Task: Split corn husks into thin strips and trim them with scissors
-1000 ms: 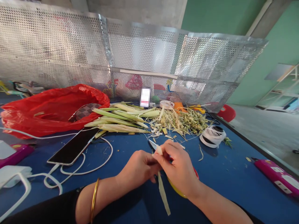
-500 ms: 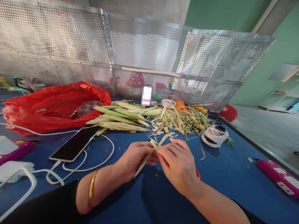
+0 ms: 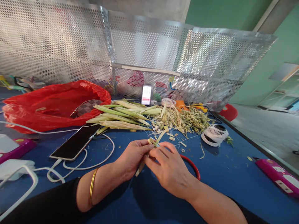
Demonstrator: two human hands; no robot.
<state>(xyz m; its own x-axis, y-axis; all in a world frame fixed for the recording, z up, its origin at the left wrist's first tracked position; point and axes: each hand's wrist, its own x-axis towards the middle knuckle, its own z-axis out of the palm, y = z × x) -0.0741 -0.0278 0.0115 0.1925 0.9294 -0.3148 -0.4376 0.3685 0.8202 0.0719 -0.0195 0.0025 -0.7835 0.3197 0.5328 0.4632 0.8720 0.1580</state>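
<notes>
My left hand [image 3: 132, 157] and my right hand [image 3: 167, 166] meet over the blue table [image 3: 221, 174], both pinching a thin pale green leaf strip [image 3: 154, 143]. One end of the strip pokes up between my fingertips, the other [image 3: 139, 169] hangs below my left hand. A gold bangle [image 3: 91, 190] sits on my left wrist. A red ring [image 3: 192, 165] lies on the table under my right hand, partly hidden by it.
Behind my hands lie a bundle of green stalks [image 3: 121, 116] and a heap of leaf trimmings [image 3: 184, 119]. A phone [image 3: 76, 141] with white cable, a red plastic bag [image 3: 51, 104], a reel of white tape [image 3: 213, 135] and a pink case [image 3: 277, 177] surround them. A perforated metal screen [image 3: 144, 53] backs the table.
The strip hung long from my hands a second ago; now it is folded short between my fingertips. My hands have shifted slightly left, uncovering more of the red ring.
</notes>
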